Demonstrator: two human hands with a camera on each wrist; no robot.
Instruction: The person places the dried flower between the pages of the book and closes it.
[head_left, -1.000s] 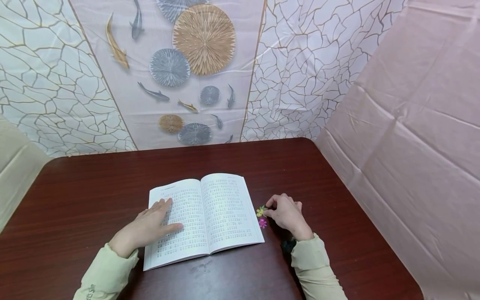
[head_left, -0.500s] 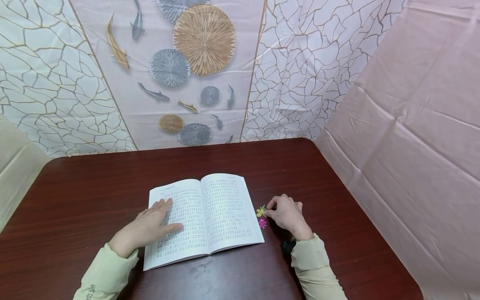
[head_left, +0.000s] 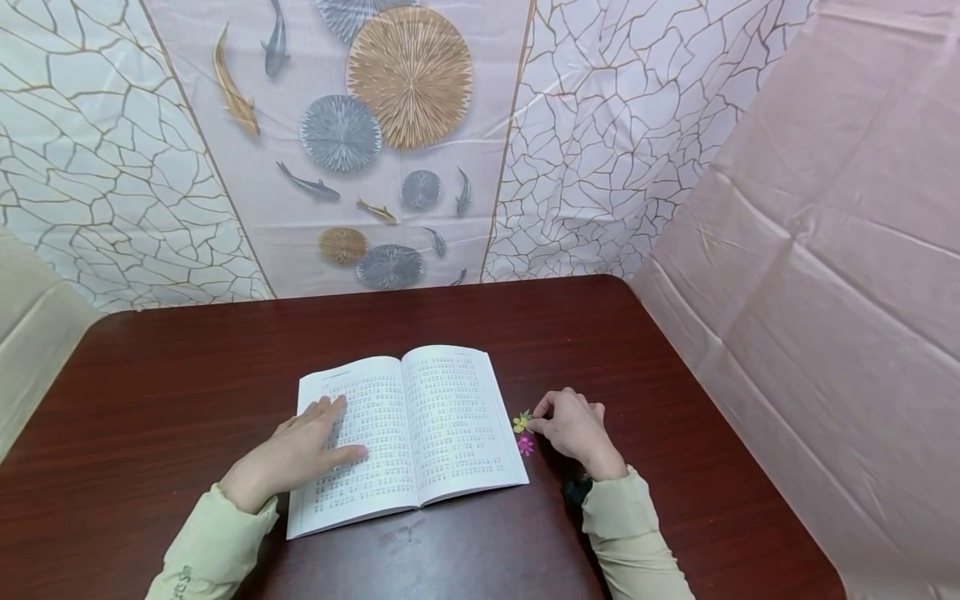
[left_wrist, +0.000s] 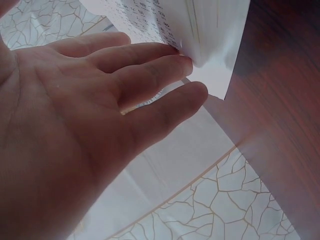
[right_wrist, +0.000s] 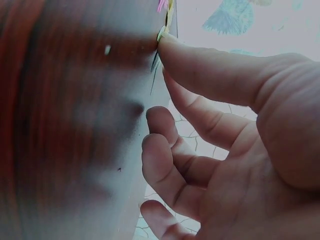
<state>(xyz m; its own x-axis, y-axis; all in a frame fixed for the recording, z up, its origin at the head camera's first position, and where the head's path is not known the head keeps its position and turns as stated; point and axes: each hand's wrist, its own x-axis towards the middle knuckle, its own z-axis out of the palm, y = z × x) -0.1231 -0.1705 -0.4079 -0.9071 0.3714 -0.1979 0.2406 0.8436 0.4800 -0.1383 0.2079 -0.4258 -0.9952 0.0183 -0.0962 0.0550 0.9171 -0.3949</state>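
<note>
An open book (head_left: 453,417) with printed pages lies on the dark red-brown table. My left hand (head_left: 288,454) rests on its left page with fingers spread; the left wrist view shows the same hand (left_wrist: 90,105) palm-on, fingertips at the book's pages (left_wrist: 215,30). Just off the right page edge, my right hand (head_left: 573,429) pinches a small flat flower piece (head_left: 520,425) between thumb and index finger. It has a yellow blossom, a pink blossom and green leaf tips. From the right wrist, the flower piece (right_wrist: 169,20) appears nearly edge-on, and the other fingers curl loosely below.
The wooden table (head_left: 187,367) extends around the book on all sides. Behind it hangs a patterned cloth (head_left: 405,192) with fish and round motifs. A plain pinkish cloth (head_left: 817,275) slopes along the right side. Something small and dark (head_left: 576,492) shows beside the right cuff.
</note>
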